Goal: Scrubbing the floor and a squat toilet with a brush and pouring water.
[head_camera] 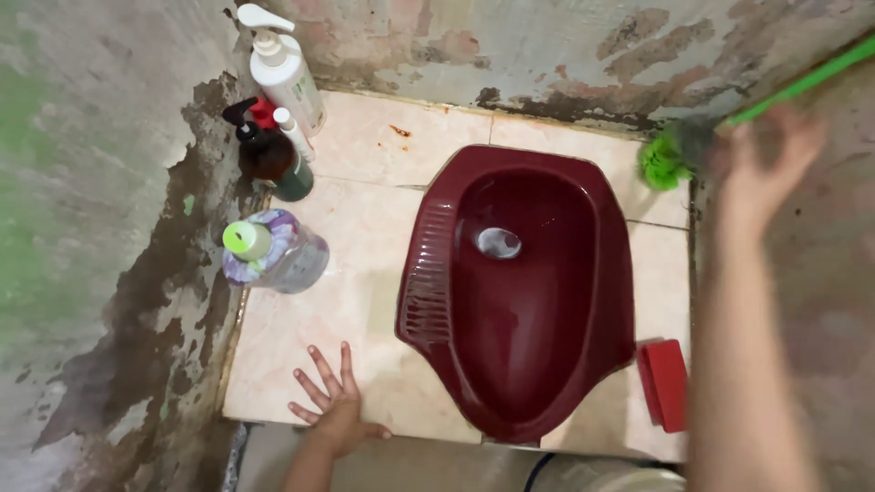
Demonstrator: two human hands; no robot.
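The left hand (333,405) lies flat with fingers spread on the pale tiled floor (365,246), near the front edge and just left of the dark red squat toilet pan (538,301). The right hand (761,164), blurred, reaches to the far right and closes around the green handle of a brush (674,155), whose green bristles sit at the pan's far right corner. A red rectangular block (665,383) lies on the tiles right of the pan. At the far left, against the stained wall, stand a white pump bottle (287,73), a dark bottle (273,155) and a clear bottle with a green cap (273,251).
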